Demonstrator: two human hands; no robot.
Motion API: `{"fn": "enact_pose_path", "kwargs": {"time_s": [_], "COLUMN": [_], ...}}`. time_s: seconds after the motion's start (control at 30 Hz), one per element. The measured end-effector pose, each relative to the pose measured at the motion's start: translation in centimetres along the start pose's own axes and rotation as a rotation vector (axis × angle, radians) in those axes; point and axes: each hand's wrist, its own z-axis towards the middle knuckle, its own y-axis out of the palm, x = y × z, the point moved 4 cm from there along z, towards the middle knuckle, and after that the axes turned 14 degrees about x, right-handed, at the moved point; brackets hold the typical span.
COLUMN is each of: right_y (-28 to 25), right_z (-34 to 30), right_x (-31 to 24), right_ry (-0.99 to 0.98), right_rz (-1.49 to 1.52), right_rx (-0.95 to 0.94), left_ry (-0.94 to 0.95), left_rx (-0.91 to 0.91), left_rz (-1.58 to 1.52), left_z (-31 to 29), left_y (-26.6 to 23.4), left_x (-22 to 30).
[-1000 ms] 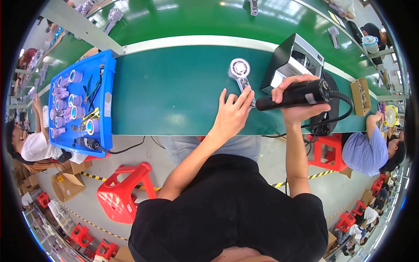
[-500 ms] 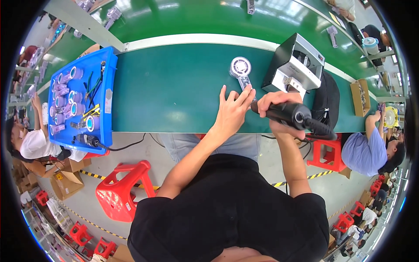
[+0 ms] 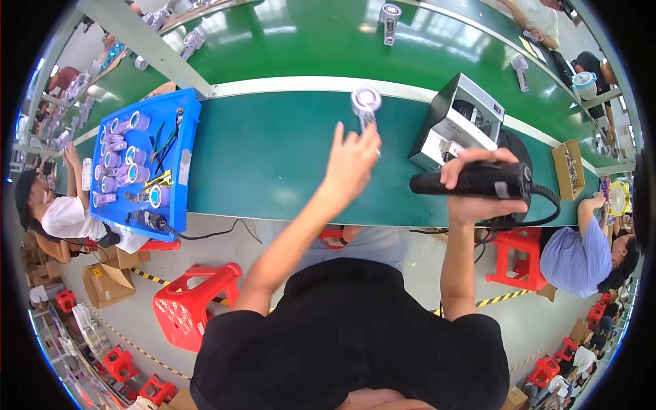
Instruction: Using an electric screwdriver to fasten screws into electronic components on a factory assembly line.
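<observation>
Over the far middle of the green worktable, my left hand has its thumb and fingers on the handle end of a pale purple handheld fan. The fan's round head points away from me and is slightly blurred. My right hand is wrapped around a black electric screwdriver, held sideways above the table with its tip to the left and its cable trailing off the right end. Just beyond the screwdriver stands a silver and black box-shaped machine.
At left, a blue tray holds several purple fans, pliers and another corded tool. Behind the machine lies a black bag; a cardboard box stands farther right. Beyond the white rail, fans lie on a green belt. Red stools and people are around.
My right hand has lifted the screwdriver off the fan and swung it to the right. The fan has shifted left and away with my left hand.
</observation>
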Motion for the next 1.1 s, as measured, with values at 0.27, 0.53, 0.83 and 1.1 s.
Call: {"fn": "enact_pose_path", "kwargs": {"time_s": [0.27,0.53,0.83,1.1], "right_y": [-4.0,-4.1,-2.0,0.5], "right_z": [-0.7,2.6,7.6,9.6], "right_x": [-2.8,-7.2,-2.5,-0.8], "right_ry": [0.001,-0.211,-0.052,-0.052], "right_rz": [-0.160,-0.051,-0.298,-0.445], "right_rx": [0.074,-0.027,-0.037,-0.103], "left_ry": [-0.003,-0.165,-0.125,-0.242], "left_rx": [0.342,-0.011,0.104,0.072], "left_rz": [0.353,0.163,0.314,0.203], "left_z": [15.2,22.2,15.8,0.9], "left_y": [5.8,16.0,9.6,0.2], "left_x": [-15.9,-13.6,-7.6,1.9]}}
